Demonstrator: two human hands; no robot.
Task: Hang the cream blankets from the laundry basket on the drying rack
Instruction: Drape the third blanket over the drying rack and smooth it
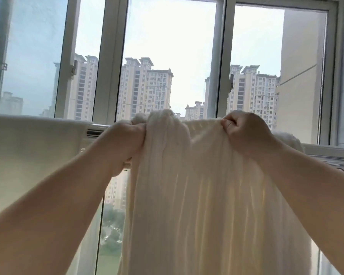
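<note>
A cream blanket (pixel 203 195) hangs in long folds in front of me, raised to the height of the drying rack bar (pixel 96 132). My left hand (pixel 125 139) is shut on its bunched top edge. My right hand (pixel 246 132) pinches the same top edge further right. Another cream blanket (pixel 28 155) is draped over the rack at the left. The laundry basket is out of view.
Tall windows with white frames (pixel 111 62) stand right behind the rack, with apartment towers outside. A white sill (pixel 326 151) runs at the right. The held blanket hides whatever lies below and behind it.
</note>
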